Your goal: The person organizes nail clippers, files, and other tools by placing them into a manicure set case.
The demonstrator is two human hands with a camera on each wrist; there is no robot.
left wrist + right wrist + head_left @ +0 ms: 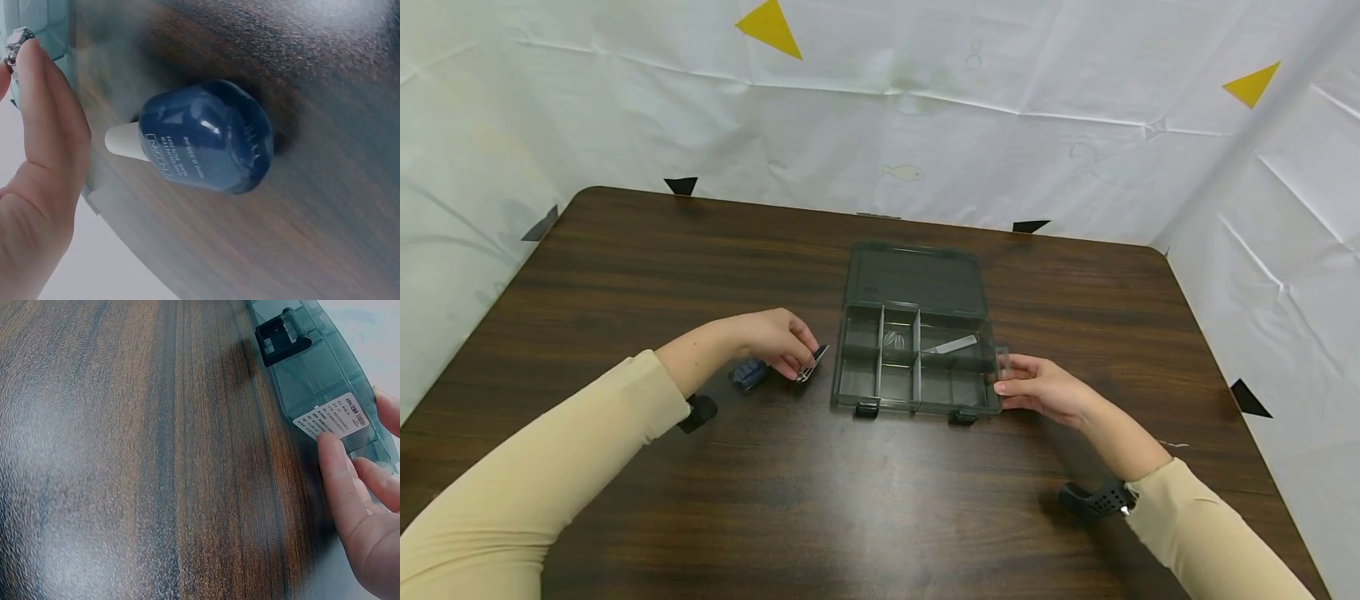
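Two hands on a dark wood-grain table (pixel 625 267). Left hand (pixel 775 337) pinches a small flat metal clip (pixel 812 364), fingers curled round it, just left of the box. Smoky translucent plastic organizer box (pixel 917 367) sits mid-table, lid open, divided compartments. Right hand (pixel 1037 390) steadies the box's right wall, fingers fairly straight, touching near its white label (pixel 331 417). Glossy dark-blue rounded bottle (pixel 206 144), white tip, lies beside the left hand.

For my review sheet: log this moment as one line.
left hand: pinches small metal clip | right hand: fingers against organizer box side | blue bottle: lying on table
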